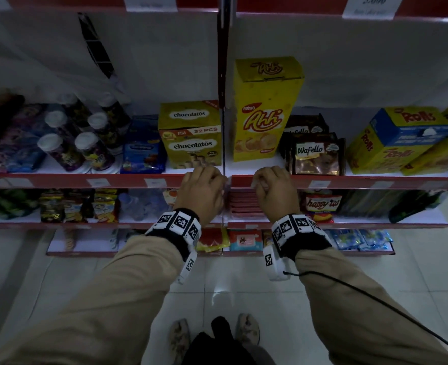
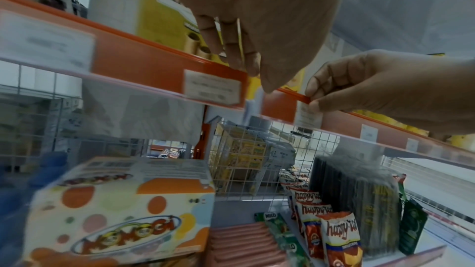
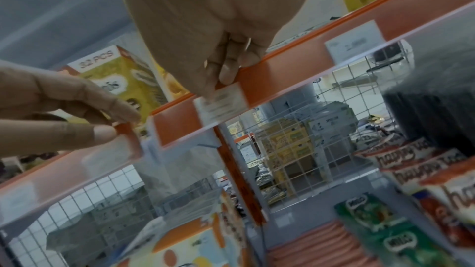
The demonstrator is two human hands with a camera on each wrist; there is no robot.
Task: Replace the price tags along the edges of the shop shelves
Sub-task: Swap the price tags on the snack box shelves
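Both hands work at the red price strip (image 1: 362, 182) of the middle shelf, either side of the centre upright. My right hand (image 1: 257, 181) pinches a small white price tag (image 2: 307, 118) against the strip just right of the upright; the same tag (image 3: 221, 103) sits under its fingertips (image 3: 226, 72) in the right wrist view. My left hand (image 1: 224, 180) grips the right end of the left-hand strip (image 3: 127, 139), a finger on top and the thumb (image 3: 102, 132) on its front. Another tag (image 2: 212, 86) sits in that strip close by.
Above the strip stand a Chocolatos box (image 1: 190, 135), a tall yellow Ahh box (image 1: 263, 111), Wafello packs (image 1: 315, 156) and Rolls boxes (image 1: 402, 138). More tags (image 1: 155, 183) (image 1: 320, 184) line the strip. Snack packs (image 1: 320, 204) fill the lower shelves. Tiled floor lies below.
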